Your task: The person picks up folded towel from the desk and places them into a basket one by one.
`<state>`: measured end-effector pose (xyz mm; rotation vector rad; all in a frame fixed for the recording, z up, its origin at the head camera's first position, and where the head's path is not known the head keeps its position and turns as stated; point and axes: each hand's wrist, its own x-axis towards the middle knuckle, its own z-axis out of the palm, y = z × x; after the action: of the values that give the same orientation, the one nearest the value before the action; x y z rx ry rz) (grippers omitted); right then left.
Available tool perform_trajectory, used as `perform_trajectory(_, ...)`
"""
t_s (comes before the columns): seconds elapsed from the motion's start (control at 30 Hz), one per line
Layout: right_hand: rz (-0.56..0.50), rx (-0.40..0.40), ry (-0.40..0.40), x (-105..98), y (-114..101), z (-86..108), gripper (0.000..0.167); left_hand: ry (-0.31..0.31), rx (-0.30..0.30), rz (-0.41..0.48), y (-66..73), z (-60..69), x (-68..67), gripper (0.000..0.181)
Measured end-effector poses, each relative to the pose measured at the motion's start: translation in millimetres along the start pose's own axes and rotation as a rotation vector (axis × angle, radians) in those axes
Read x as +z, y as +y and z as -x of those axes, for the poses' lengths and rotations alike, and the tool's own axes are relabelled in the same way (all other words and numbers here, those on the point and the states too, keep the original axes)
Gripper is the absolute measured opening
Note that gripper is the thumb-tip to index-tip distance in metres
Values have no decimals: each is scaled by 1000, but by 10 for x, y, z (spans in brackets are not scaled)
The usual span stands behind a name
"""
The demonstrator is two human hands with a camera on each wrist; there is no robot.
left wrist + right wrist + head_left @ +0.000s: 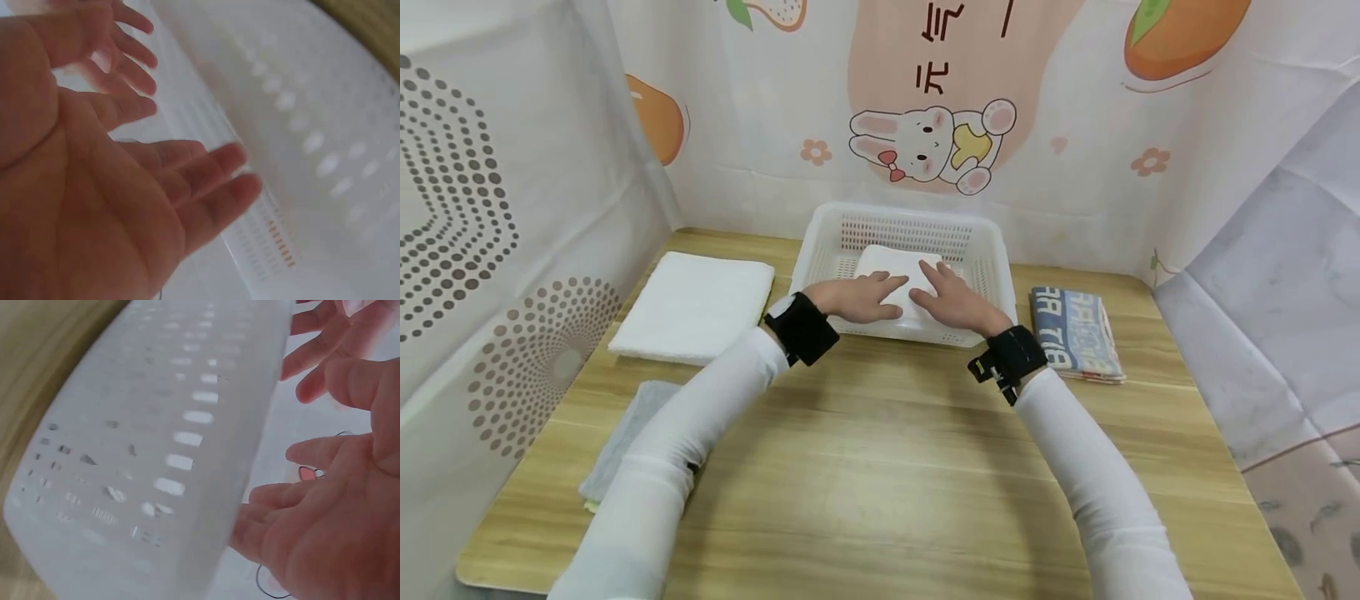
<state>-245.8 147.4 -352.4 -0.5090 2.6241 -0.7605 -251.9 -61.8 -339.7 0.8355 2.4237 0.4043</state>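
Head view: a white perforated basket (895,227) stands at the far side of the worktop (880,467); within it lies a folded white cloth (895,262). The left hand (863,298) and right hand (955,300) extend over the cloth, fingers straight and apart, both released and grasping nothing; contact with the cloth cannot be determined. A white towel (696,307) lies left of the basket, a blue patterned cloth (1075,333) right.

Left wrist view: the left palm, unclenched, fingers extended near the basket's perforated wall; the right hand appears beyond.

Right wrist view: the right palm likewise unclenched, beside the basket's wall.
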Motion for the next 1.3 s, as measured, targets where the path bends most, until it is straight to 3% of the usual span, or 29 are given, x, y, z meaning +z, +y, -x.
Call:
perform_trajectory(0.13,54,-62,36,151,18,146,67,55,-33,-109,77,82,204,61)
perform_trajectory(0.33,147,-134,107,351,50,327,65,218,-43,-353,195,176,539,56)
perform_trajectory(0.57,214,-149,148,465,33,512,65,377,-35,-436,256,239,766,55)
perform_trajectory(1.03,276,-182,166,575,184,831,64,415,11,-433,306,345,918,57)
perform_trajectory(1.3,233,-159,185,605,302,988,64,428,21,-429,303,348,939,58)
